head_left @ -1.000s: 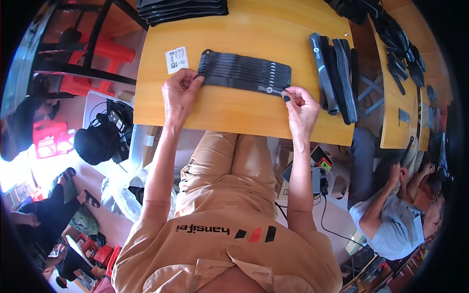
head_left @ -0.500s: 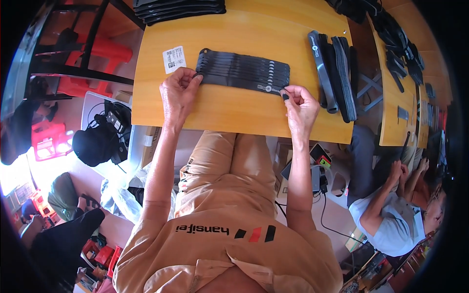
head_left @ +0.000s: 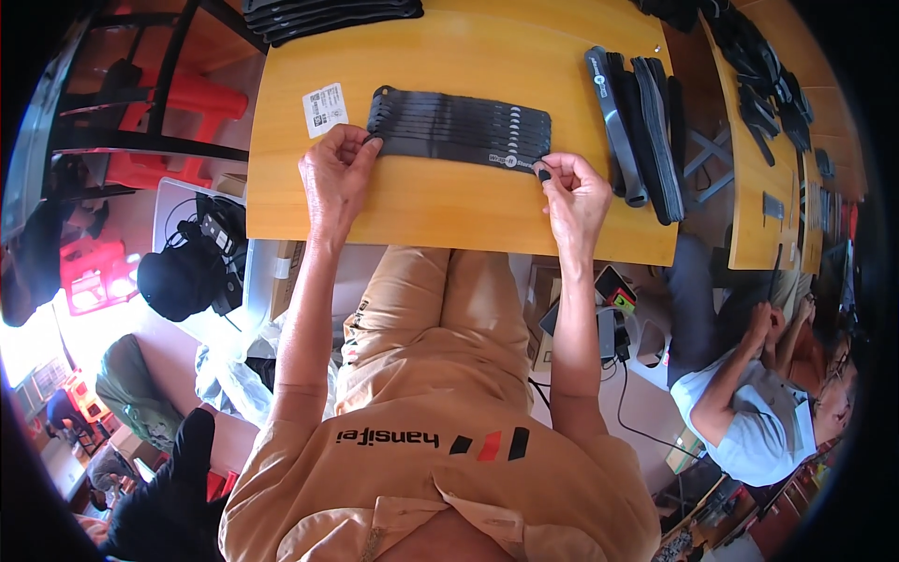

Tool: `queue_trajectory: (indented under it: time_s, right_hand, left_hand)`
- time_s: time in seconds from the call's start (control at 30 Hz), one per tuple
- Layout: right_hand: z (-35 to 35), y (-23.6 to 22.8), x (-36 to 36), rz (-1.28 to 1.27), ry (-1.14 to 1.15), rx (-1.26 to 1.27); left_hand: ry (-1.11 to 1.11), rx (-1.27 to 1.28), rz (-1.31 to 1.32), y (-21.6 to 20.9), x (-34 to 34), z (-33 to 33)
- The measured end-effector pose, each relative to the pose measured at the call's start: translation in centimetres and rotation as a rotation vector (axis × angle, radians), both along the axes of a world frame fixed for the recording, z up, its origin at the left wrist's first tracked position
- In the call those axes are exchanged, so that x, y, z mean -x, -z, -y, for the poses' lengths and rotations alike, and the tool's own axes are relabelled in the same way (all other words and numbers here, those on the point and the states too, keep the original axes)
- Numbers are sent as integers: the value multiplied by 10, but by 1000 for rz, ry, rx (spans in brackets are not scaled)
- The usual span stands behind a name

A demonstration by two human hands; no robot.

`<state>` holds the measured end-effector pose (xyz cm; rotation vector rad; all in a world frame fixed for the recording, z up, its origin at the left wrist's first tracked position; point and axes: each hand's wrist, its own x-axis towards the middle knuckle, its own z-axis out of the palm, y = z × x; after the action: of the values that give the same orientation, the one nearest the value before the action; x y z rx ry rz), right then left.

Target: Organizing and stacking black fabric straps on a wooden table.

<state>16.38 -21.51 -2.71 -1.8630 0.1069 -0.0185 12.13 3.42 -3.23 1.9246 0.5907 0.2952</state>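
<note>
Several black straps (head_left: 449, 125) lie overlapped in a fanned row on the wooden table, each showing a pale printed mark near its right end. My left hand (head_left: 332, 176) pinches the left end of the nearest strap between thumb and fingers. At that strap's other end, my right hand (head_left: 575, 199) has its thumb and fingers closed on the right tip. A dark cover sits on the right thumb or fingertip; which digit is hard to make out. A white printed label (head_left: 324, 110) lies beside the straps, just beyond my left hand.
Bundled black straps (head_left: 646, 136) lie to the right on the table (head_left: 468, 220). Another dark stack (head_left: 332, 19) is at the far left edge. A white bin with black items (head_left: 187, 267) stands left of the table. Two people sit at the right by another table (head_left: 763, 215).
Both hands keep their pinch on the nearest strap, with little movement. The whole view has shifted slightly. At the lower left, a person in black has moved.
</note>
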Motion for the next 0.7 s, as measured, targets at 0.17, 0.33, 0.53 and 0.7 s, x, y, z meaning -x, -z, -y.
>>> queue_trajectory:
  time_s: [0.17,0.33,0.53,0.7]
  right_hand:
    - [2,1,-1,5,-3,10]
    - [1,1,-2,12,-2,25]
    - [-1,-1,-3,4,6,24]
    - [-2,1,-2,38,9,28]
  left_hand:
    - [10,8,-17,-3,0,2]
    - [10,-4,-19,-3,-1,2]
    - [13,-23,-6,-3,-1,2]
    - [14,-51,4,-3,-2,3]
